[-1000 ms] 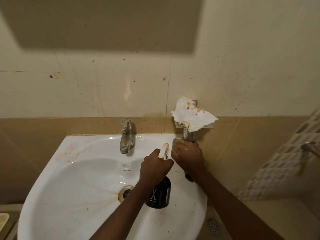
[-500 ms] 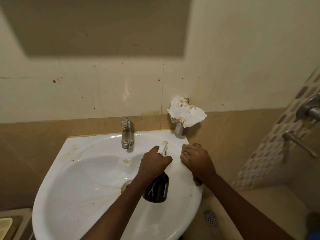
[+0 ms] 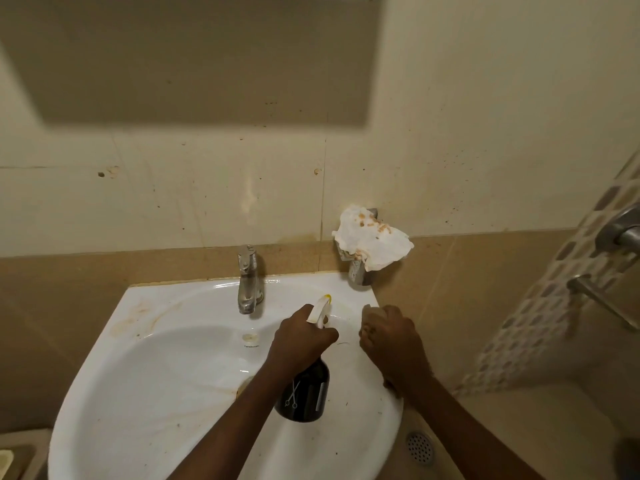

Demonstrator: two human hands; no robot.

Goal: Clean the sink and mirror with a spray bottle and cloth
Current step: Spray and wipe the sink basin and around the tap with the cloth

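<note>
Head view: the left hand (image 3: pixel 301 337) has its grip closed around the neck of a dark glass spray bottle (image 3: pixel 304 393) with a white trigger head, held over the white ceramic sink (image 3: pixel 145 393). The right hand (image 3: pixel 389 341) is fisted on the sink's right rim; what it holds I cannot tell. A stained white cloth (image 3: pixel 374 242) lies draped on a wall fitting above the sink's rear right corner.
</note>
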